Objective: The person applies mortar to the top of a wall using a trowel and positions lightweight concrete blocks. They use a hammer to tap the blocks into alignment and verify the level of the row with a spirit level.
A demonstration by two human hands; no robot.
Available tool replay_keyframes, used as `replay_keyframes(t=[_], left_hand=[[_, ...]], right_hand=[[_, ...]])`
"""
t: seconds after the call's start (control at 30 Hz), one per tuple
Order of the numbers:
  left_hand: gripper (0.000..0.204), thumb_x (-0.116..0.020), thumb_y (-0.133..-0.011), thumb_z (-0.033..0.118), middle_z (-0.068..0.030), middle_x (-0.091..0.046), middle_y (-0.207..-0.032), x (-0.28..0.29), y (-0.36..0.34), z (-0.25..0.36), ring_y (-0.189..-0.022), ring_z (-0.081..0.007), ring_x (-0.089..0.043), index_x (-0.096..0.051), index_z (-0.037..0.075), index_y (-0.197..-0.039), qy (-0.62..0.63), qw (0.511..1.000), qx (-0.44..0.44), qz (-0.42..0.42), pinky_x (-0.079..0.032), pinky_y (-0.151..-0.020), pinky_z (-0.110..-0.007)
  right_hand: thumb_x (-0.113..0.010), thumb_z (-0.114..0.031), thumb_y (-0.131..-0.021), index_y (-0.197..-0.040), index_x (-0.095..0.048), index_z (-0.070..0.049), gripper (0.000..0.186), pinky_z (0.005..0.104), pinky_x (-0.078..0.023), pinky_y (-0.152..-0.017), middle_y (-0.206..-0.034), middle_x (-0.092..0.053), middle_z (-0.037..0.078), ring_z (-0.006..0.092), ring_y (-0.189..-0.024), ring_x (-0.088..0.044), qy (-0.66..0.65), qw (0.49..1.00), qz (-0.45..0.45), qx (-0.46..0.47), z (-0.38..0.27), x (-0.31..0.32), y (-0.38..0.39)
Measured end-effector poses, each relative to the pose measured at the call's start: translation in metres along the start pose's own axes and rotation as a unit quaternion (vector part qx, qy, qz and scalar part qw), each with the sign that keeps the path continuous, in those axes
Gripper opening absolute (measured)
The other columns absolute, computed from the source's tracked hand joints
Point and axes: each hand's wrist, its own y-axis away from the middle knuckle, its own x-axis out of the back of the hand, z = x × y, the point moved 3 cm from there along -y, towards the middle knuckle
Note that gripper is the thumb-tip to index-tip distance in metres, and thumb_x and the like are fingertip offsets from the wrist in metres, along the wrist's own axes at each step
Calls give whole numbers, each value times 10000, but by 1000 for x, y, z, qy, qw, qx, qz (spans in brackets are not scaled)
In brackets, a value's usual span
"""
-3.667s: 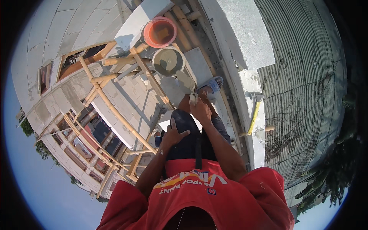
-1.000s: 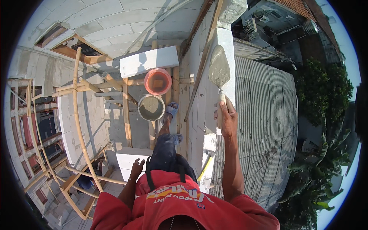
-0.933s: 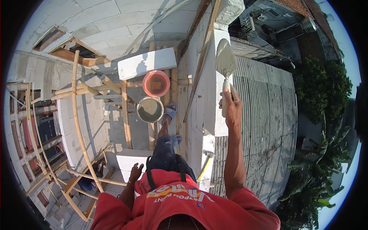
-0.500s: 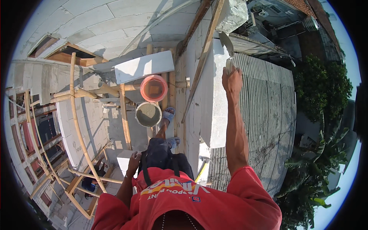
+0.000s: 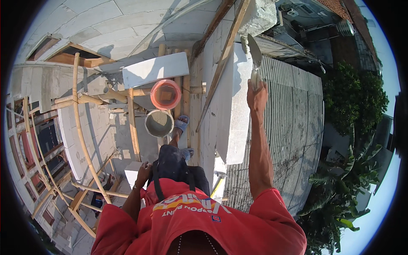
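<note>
My right hand (image 5: 257, 95) is closed round the pale handle of a trowel (image 5: 256, 54), whose mortar-smeared blade is tilted on edge at the far end of the white block (image 5: 238, 110) on the wall, beside a rough, mortar-covered block (image 5: 261, 17). Below my right side a yellow-handled tool (image 5: 218, 187) lies by the wall, partly hidden. My left hand (image 5: 144, 172) hangs with curled fingers beside my dark shorts and a white block (image 5: 131, 178); what it holds, if anything, is unclear. A bucket of grey mortar (image 5: 159, 126) and a red bucket (image 5: 165, 97) stand left of the wall.
A white block (image 5: 155, 70) lies behind the buckets on bamboo scaffold (image 5: 83, 144). My sandalled feet are on planks. A timber batten (image 5: 219, 76) slants along the wall. A corrugated roof (image 5: 289, 136) and trees lie beyond on the right. A partly hidden person (image 5: 106, 187) is lower left.
My right hand has carried the trowel forward to the block's far end and turned its blade from flat to on edge. My left hand has moved back from my thigh and curled its fingers.
</note>
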Motion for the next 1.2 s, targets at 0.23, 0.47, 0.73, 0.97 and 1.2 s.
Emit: replay_keyframes(t=[0.23, 0.47, 0.73, 0.97, 1.2], left_hand=[[675, -552, -970, 437, -363, -577, -1300, -3, 11, 26, -1222, -446, -589, -494, -90, -1387, -8, 1000, -9, 0, -474, -1015, -434], [625, -542, -994, 421, -347, -578, -1312, -17, 19, 25, -1232, -449, -581, -494, -44, -1408, -23, 1000, 17, -8, -472, -1019, -444], [590, -634, -968, 305, -326, -567, -1348, -37, 9, 9, -1276, -410, -560, -481, -44, -1418, 88, 995, -11, -43, -459, -1049, -430], [607, -607, -978, 355, -332, -564, -1347, -34, 9, 9, -1278, -414, -558, -485, -48, -1415, 14, 999, -19, -26, -457, -1047, -429], [603, -591, -980, 361, -347, -560, -1339, -34, 15, 4, -1271, -430, -557, -491, -51, -1409, 20, 1000, 21, -11, -456, -1046, -427]], right_hand=[[-626, -405, -966, -1212, -639, 20, 492, 353, -531, -572, -940, -647, 168, 208, -690, -645, -172, 958, -110, -203, -2, 13, 13], [-629, -325, -975, -1164, -605, 58, 428, 273, -481, -441, -846, -600, 98, 149, -574, -588, -460, 820, -72, -334, -6, 10, 78], [-676, -262, -953, -1124, -599, 65, 376, 256, -502, -467, -823, -603, 115, 155, -593, -591, -462, 823, -100, -315, -32, -16, -14], [-676, -273, -951, -1051, -637, 65, 355, 263, -471, -440, -803, -603, 90, 139, -575, -597, -404, 868, -102, -269, -42, -7, -22], [-592, -295, -995, -1189, -578, 90, 431, 248, -472, -464, -894, -633, 147, 153, -596, -594, -447, 844, -106, -279, -22, 4, -13]])
